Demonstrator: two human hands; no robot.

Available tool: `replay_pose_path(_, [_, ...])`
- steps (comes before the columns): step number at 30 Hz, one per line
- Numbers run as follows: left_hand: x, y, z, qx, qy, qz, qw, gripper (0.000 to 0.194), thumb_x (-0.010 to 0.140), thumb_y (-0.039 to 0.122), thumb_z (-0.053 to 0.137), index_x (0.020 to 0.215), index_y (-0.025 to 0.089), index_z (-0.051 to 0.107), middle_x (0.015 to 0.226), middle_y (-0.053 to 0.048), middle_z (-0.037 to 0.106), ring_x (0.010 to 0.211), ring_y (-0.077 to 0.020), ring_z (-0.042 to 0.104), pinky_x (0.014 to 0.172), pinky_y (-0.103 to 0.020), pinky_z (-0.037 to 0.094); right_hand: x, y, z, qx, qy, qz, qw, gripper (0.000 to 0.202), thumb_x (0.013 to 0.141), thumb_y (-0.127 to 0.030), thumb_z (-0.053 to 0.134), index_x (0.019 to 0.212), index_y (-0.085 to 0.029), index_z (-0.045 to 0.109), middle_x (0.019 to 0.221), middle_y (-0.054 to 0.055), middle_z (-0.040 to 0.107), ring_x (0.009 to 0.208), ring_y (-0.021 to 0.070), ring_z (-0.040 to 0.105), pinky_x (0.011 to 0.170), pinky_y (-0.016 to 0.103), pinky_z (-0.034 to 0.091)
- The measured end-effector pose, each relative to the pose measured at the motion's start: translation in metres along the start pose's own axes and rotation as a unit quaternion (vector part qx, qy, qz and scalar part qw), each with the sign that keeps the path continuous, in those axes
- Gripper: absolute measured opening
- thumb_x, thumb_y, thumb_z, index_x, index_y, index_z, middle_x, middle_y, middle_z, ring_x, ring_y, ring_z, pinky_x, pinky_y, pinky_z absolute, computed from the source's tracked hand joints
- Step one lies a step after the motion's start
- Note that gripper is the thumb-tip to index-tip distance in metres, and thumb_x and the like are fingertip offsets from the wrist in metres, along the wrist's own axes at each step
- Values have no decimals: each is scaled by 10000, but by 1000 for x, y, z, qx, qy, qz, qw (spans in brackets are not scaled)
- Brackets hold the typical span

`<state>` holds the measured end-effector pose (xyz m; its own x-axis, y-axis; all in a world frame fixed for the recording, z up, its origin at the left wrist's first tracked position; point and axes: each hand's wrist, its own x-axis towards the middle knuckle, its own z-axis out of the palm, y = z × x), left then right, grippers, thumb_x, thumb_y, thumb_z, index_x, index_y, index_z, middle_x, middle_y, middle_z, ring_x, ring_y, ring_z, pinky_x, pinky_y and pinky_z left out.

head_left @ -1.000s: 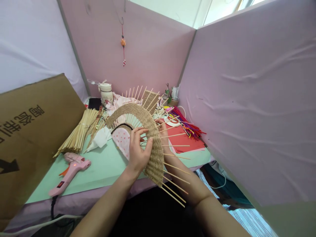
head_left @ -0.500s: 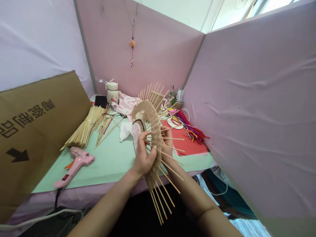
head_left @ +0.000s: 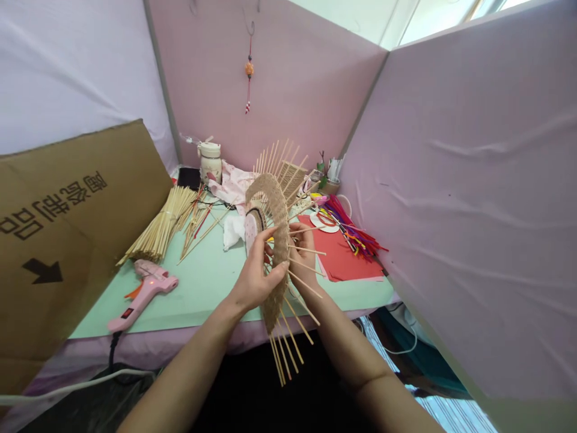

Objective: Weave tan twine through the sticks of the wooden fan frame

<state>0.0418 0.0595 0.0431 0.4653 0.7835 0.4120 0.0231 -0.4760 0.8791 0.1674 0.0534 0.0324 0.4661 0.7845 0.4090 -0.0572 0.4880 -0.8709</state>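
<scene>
Where the left hand (head_left: 250,279) grips, the woven band (head_left: 281,234) lies under its thumb (head_left: 276,275).

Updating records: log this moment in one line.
left hand: gripping woven band | right hand: at its outer edge | glue gun: on table

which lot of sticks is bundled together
The bundle beside the cardboard, packed close; the loose sticks lie scattered, and those in the woven band fan out.

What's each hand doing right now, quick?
Left hand: closed, holding the woven band.
Right hand: at the woven band's far side, partly hidden; grip can't be told.
</scene>
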Motion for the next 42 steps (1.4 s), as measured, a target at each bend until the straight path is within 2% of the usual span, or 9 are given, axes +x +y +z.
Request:
replay_pose_path(10, [8,19,-17,-34,-66,-73,995,717,768,307,685,1385,284,321,1357,-101,460,924,-170,573,718,-296,544,6,-18,-4,-27,-76,44,996,290,810,-384,684,1013,-261,516,778,-40,573,598,103,540,525,213,442])
replay_pose_path(15, [8,23,-17,-53,-43,-86,994,747,730,206,671,1365,277,286,1310,-91,477,833,-128,574,661,-260,536,8,-19,-1,-28,-98,56,993,298,799,-367,690,1018,-258,520,762,-43,590,606,107,563,536,219,464])
replay_pose_path(20, [5,20,-14,-50,-13,-83,995,747,716,192,672,1357,273,299,1303,-85,487,766,-97,531,643,-243,518,13,-18,-15,-33,-106,62,992,308,781,-332,709,1021,-251,535,727,-57,584,577,93,542,528,209,446])
replay_pose_path(24, [4,20,-8,-54,-4,-92,994,766,714,209,683,1372,273,296,1318,-91,484,763,-95,529,647,-241,523,10,-23,-26,-38,-117,123,985,282,788,-372,700,1003,-248,566,682,-67,538,497,70,463,455,185,376])
replay_pose_path(28, [5,22,-3,-55,-1,-93,994,818,715,210,680,1412,272,257,1364,-100,463,811,-111,534,649,-239,535,3,-26,-23,-23,-162,182,970,317,775,-361,707,1050,-262,583,699,-48,581,571,113,561,540,227,471])
replay_pose_path(31, [5,23,-4,-61,4,-96,994,829,714,197,673,1422,270,248,1357,-105,466,804,-108,543,654,-240,532,2,-21,-16,1,-162,183,970,348,759,-354,725,1065,-264,585,769,-26,640,619,132,600,593,251,504])
replay_pose_path(38, [2,17,-7,-51,5,-83,995,815,722,214,672,1421,275,258,1345,-96,481,749,-102,534,661,-270,520,8,0,-19,6,-154,212,965,357,696,-333,778,994,-240,606,736,-24,657,596,143,609,597,268,510])
replay_pose_path(40, [2,16,-2,-38,6,-75,996,795,726,220,666,1415,265,273,1358,-98,482,767,-113,540,689,-291,521,10,1,-18,2,-146,203,968,355,720,-373,745,1018,-234,612,784,-6,674,632,156,624,605,277,513])
replay_pose_path(42, [3,19,5,-23,11,-66,998,776,721,226,667,1402,246,295,1350,-102,497,787,-128,550,724,-317,521,13,2,-16,-27,-133,162,977,339,800,-452,641,1043,-217,612,789,6,665,638,157,617,590,277,499])
